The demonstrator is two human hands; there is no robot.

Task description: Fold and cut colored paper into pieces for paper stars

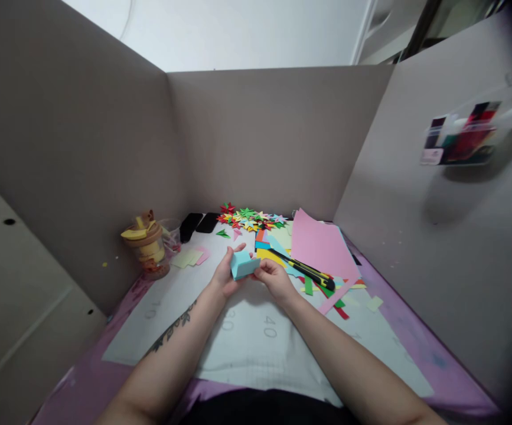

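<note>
Your bare forearms (333,351) lie nearest, on the near side of the yellow-black cutter (311,273). Left of that cutter, your left grip (224,275) cradles the folded light-blue paper (244,270) while your right grip (277,280) pinches its edge. Paper stars (247,213) sit beyond the cutter, to its left.

Left of the knife (311,273), the blue paper (241,261) is hiding part of the left hand (223,274); nearer than the knife, the right arm (348,349) is covering part of a number, and both arms are running off the bottom edge; beyond the knife, paper stars (247,213) are partly hiding one another; high to its right, a packet (468,141) is blurring
</note>
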